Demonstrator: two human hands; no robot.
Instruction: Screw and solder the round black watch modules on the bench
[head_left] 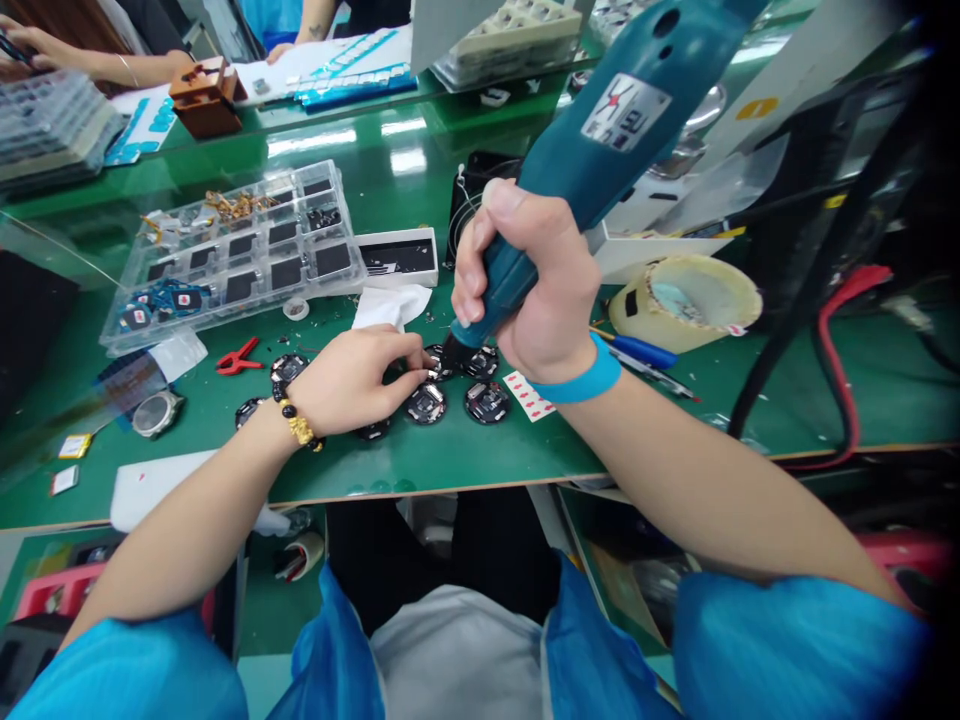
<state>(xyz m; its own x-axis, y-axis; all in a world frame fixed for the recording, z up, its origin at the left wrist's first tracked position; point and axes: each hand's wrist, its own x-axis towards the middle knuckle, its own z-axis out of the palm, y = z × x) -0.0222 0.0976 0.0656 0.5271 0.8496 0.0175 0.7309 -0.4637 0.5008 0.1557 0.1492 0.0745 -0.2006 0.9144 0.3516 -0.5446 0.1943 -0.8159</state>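
Seven round circuit modules (427,403) on a green bench (525,465), one under a teal electric screwdriver (600,130)

Right of centre, the right hand (544,280) grips the screwdriver, its fingers wrapped together around the handle and clamped there, with the dark tip pointing down at the round circuit module nearest it (whether the tip is seated in that module cannot be told from this angle). The left hand (352,380) comes in from the lower left, its fingers close together and their tips (416,368) pinching at the edge of that same module. A beaded bracelet (300,428) circles the left wrist, a blue wristband (577,372) the right.

The other modules lie around the hands, boards facing up. How many are finished cannot be judged from here. In the clear compartment tray (232,250) at upper left, many cells hold dark square pieces, which suggests a good deal of stock remains. Gold-coloured bits (236,205) and blue-ribboned parts (169,297) fill other cells.

Nearby lie a white wipe (391,307), a red spring clamp (238,355), a steel watch case (157,413) and a sheet of red-marked labels (529,395). A co-worker's hand (37,45) shows at the top left corner.
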